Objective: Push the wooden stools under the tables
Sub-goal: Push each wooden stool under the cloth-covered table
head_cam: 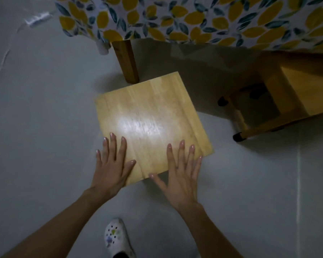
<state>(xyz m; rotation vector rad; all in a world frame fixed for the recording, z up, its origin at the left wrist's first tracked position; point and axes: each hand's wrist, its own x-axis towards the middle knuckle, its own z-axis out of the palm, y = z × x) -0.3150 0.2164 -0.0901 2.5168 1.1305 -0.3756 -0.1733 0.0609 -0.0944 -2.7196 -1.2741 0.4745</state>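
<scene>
A light wooden stool point(151, 116) with a square seat stands on the grey floor just in front of the table. My left hand point(112, 164) lies flat on the seat's near left edge, fingers spread. My right hand point(181, 175) is spread over the near right corner, palm partly off the edge. The table point(194, 17) fills the top of the view under a cloth with yellow and blue leaves, and its wooden leg point(126, 62) stands right by the stool's far corner. A second wooden stool point(280, 101) sits at the right, partly beneath the table.
My white clog point(116, 237) is on the floor below my arms. A white cable and plug point(35, 19) lie on the floor at the far left. Open grey floor stretches to the left and right of the stool.
</scene>
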